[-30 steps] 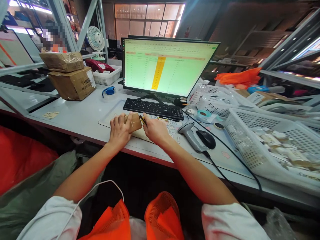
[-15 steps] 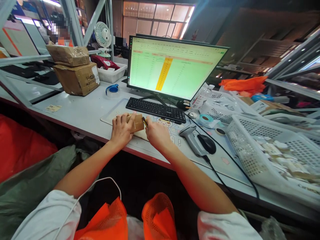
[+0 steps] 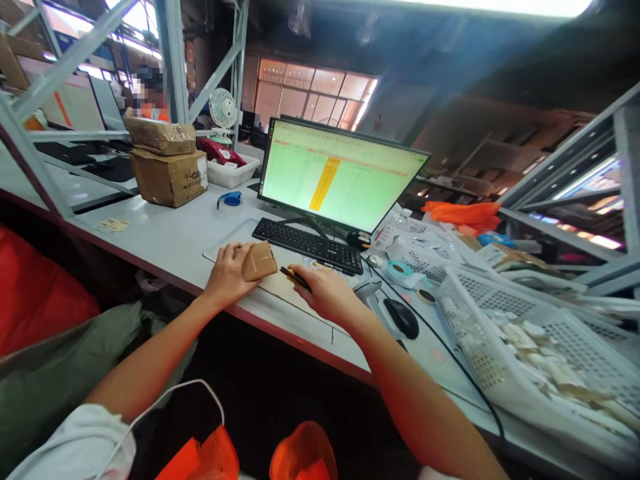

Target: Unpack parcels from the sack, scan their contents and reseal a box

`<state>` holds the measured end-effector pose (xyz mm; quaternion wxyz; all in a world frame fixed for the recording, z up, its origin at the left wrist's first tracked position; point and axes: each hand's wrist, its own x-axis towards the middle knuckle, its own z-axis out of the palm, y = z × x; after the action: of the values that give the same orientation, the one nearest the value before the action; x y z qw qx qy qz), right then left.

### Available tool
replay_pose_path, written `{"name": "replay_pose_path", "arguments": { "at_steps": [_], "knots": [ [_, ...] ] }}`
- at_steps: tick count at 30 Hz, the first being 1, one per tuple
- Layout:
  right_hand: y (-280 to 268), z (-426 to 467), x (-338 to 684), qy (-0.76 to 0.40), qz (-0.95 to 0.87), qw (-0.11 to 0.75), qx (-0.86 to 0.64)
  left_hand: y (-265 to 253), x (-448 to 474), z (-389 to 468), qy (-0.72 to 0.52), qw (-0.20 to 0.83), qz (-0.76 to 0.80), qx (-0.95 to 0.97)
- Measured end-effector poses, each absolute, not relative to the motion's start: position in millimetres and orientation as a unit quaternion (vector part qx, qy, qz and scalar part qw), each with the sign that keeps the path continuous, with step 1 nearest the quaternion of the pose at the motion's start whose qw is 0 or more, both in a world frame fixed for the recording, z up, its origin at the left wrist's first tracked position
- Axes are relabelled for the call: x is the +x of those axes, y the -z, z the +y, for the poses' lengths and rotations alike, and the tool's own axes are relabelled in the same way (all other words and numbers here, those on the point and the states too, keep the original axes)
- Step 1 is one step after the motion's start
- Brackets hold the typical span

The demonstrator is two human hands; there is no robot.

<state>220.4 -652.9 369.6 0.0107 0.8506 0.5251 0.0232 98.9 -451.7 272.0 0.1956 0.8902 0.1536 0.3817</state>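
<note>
Closest in, an orange vest (image 3: 305,453) is showing at the bottom, and just past the edge of the desk (image 3: 165,237) both hands are busying themselves! The left hand (image 3: 233,273) is grasping a small cardboard box (image 3: 260,261) over the mat (image 3: 245,233), fingers wrapping its far side and top, thumb hiding. The right hand (image 3: 327,290) is clenching a black-and-yellow cutter (image 3: 296,278), and here's the key line: the box is lying straight off to the left of those fingers, the tool's tip pointing at its right end, a narrow gap separating them. The box's long axis appears to be running left to right, roughly in line with the cutter, though the palm is covering part of it. The left hand is nearer, touching it; the right is staying clear. Whether a blade is protruding, I'm not making out.

Beyond the right wrist a grey scanner (image 3: 367,292) is peeking out beside a black mouse (image 3: 401,318). Farther back, a keyboard (image 3: 307,245) is sitting before a glowing monitor (image 3: 345,177).
</note>
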Motion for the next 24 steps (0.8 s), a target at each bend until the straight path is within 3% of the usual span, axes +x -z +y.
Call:
{"name": "replay_pose_path", "arguments": {
  "at_steps": [3, 6, 16, 24],
  "knots": [
    [-388.8, -658.0, 233.4, -0.051, 0.582, -0.051, 0.810, -262.3, 92.2, -436.7, -0.369, 0.362, 0.096, 0.851],
    [-398.5, -648.7, 241.1, -0.046, 0.629, -0.055, 0.774, -251.3, 92.9, -434.7, -0.337, 0.436, 0.028, 0.834],
    [-402.0, -605.0, 232.8, 0.012, 0.652, 0.059, 0.756, -233.1, 107.2, -423.2, -0.293, 0.489, -0.037, 0.821],
    [-378.2, -629.5, 252.0, 0.033, 0.587, 0.139, 0.797, -221.5, 109.8, -392.6, -0.229, 0.488, -0.021, 0.842]
  ]
}}
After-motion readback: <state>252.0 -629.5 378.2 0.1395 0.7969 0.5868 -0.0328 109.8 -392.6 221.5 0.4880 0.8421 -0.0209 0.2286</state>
